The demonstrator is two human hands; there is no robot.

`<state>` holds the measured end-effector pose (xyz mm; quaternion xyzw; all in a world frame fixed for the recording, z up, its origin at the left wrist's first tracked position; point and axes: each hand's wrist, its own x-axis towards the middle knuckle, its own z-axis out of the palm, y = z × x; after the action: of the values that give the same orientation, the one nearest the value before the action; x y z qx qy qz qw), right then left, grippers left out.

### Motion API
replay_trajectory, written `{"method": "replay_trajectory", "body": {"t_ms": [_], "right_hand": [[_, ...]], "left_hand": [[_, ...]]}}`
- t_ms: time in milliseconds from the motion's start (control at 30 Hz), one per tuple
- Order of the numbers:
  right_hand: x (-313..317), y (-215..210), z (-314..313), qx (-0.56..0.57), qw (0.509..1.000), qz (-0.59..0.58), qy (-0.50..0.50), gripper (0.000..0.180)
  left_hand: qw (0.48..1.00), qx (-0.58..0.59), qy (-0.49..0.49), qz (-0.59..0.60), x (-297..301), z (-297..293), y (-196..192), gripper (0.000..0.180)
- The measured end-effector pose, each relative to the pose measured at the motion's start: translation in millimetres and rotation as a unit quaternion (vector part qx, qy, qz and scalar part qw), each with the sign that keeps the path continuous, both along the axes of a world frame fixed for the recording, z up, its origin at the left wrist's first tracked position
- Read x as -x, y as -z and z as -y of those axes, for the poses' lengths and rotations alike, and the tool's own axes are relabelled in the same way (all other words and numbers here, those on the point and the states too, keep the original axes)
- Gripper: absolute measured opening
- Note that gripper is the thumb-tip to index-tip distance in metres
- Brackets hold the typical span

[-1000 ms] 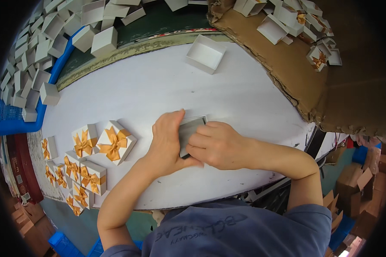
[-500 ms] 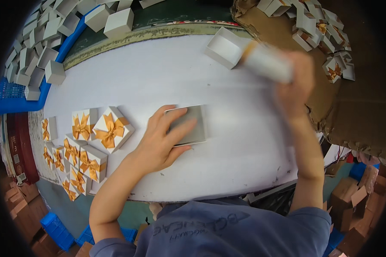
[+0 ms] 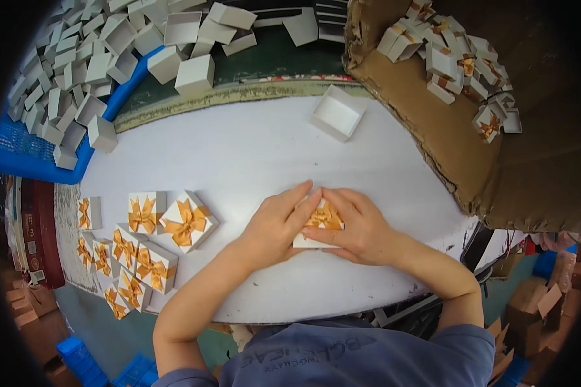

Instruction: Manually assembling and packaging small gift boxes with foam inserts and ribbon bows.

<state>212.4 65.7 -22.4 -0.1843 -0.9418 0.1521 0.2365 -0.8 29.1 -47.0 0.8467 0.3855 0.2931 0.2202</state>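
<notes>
A small white gift box [image 3: 313, 242] with a gold ribbon bow on top rests on the table between my two hands. My left hand [image 3: 274, 226] presses its left side, fingers pointing away from me. My right hand [image 3: 365, 229] wraps the right side, thumb across the near part of the top. The fingers cover much of the box, and its lower edges are mostly hidden. Left of my hands lie several white gift boxes [image 3: 187, 224] with gold bows, grouped together. Beyond my hands sits an open white box part [image 3: 339, 113], nothing inside it.
A blue plastic basket [image 3: 77, 171] heaped with plain white box parts stands at the far left; more white boxes [image 3: 195, 74] lie along the table's back. A large cardboard carton [image 3: 400, 103] at the far right holds a pile of ribboned white pieces [image 3: 442, 61].
My right hand has come from the far right to the middle with the ribboned piece. It now sits at the grey-lined box that my left hand was holding, whose inside is covered.
</notes>
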Motion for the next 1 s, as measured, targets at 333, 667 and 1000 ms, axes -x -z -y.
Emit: {"method": "replay_trajectory", "body": {"t_ms": [333,667,1000], "right_hand": [[4.0,-11.1,-91.1,-0.031,0.975,-0.003,0.221,0.060],[107.9,-99.3,-183.6,-0.265,0.953,-0.098,0.105,0.068],[137.9,-156.3,-294.5,-0.333,0.777,0.128,0.518,0.069]], "left_hand": [[0.932,0.025,-0.225,-0.282,56.0,12.7,-56.4,0.079],[0.915,0.041,-0.281,-0.287,82.0,8.8,-76.8,0.097],[0.956,-0.149,-0.152,-0.200,83.8,-80.1,-87.2,0.086]]}}
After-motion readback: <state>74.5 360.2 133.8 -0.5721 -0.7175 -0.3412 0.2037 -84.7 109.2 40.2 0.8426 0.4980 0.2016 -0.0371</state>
